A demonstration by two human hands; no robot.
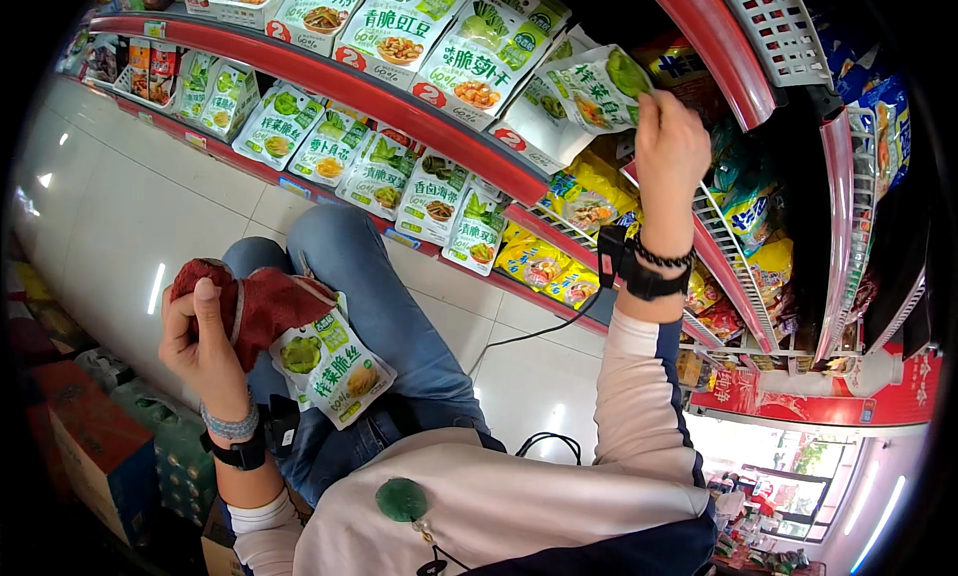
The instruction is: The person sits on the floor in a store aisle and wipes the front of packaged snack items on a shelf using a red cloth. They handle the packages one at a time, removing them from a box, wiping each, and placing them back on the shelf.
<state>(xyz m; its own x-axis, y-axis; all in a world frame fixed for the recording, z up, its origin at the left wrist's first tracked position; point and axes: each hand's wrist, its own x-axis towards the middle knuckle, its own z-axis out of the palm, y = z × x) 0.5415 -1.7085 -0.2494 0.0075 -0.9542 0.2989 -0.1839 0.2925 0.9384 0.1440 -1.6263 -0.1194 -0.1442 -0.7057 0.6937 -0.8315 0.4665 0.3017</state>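
Note:
My left hand grips a bunched dark red cloth above my lap. A green and white food pouch lies on my lap, under the cloth's loose end. At the upper right, my right hand pinches the edge of another green and white pouch. This pouch is tilted over a white open display box at the end of the upper shelf. At least one similar pouch shows inside that box, partly hidden.
Boxes of upright pouches line the red-edged upper shelf. More pouches stand on the lower shelf. Wire racks with noodle packets are at the right. A black cable hangs from my right wrist. Cartons and packed bottles stand at left.

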